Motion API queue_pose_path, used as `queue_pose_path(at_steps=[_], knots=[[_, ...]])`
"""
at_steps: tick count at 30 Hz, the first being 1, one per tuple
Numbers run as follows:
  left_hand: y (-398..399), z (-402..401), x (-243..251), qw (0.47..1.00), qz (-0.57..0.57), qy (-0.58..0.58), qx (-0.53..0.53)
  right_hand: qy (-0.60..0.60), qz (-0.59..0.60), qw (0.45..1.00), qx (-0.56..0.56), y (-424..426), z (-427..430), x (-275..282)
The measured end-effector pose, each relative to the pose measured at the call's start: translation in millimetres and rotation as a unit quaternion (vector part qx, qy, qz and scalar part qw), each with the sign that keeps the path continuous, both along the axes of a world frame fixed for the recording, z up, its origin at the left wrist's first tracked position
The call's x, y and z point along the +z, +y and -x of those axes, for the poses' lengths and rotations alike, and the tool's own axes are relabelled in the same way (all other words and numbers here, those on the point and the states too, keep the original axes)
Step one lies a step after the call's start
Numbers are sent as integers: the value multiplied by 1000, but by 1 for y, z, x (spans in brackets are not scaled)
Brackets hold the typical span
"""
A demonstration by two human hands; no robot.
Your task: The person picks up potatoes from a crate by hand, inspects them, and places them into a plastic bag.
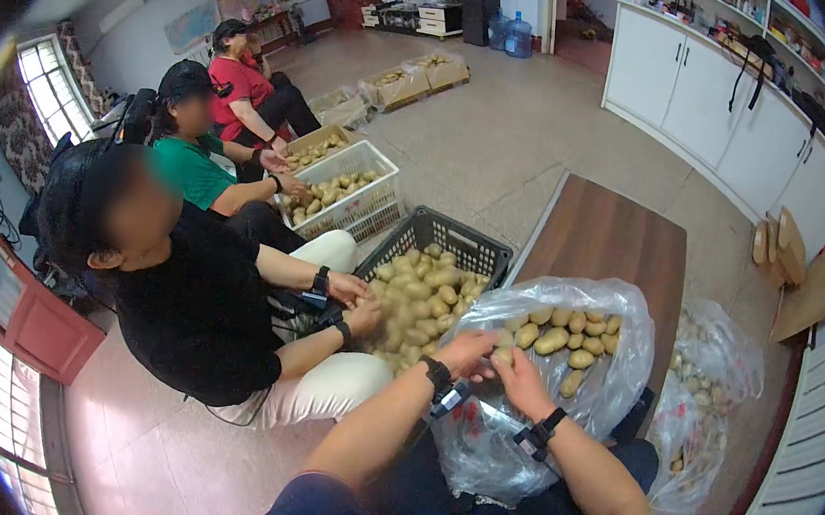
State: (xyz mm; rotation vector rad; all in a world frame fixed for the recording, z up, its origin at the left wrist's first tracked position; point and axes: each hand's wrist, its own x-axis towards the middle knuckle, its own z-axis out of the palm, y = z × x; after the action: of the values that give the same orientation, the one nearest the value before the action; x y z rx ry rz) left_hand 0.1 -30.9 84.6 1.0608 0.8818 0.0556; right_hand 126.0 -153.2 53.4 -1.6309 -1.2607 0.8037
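My right hand (525, 387) holds a potato (503, 354) at its fingertips, above the near left side of an open clear plastic bag (636, 319). Close beside it, my left hand (469, 354) has its fingers bent; whether it grips a potato too cannot be made out. Inside the bag, several yellow-brown potatoes (551, 341) lie in rows towards the far and right side. The bag's crumpled near part (490, 447) hangs down over my lap. To the left stands a black plastic crate (453, 230) heaped with loose potatoes (420, 288).
A co-worker in black (190, 294) sits close on my left, both hands over the crate. Two more people sit beyond, by a white crate (375, 178). A wooden tabletop (611, 233) extends ahead. Plastic bags of potatoes (692, 430) stand on the floor at right.
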Motion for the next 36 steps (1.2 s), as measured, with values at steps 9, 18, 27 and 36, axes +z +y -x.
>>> queue_pose_path(at_steps=[9,18,27,36], knots=[[17,11,-30,996,39,-75,17,-111,-50,991,-62,-11,-8,-16],[63,47,-90,931,-315,-79,167,-400,60,899,-169,-61,-68,-55],[90,108,-106,717,-644,267,-19,-416,116,887,-163,-67,-72,-75],[93,113,-94,604,-685,393,-112,-342,71,920,-177,-70,-76,-76]])
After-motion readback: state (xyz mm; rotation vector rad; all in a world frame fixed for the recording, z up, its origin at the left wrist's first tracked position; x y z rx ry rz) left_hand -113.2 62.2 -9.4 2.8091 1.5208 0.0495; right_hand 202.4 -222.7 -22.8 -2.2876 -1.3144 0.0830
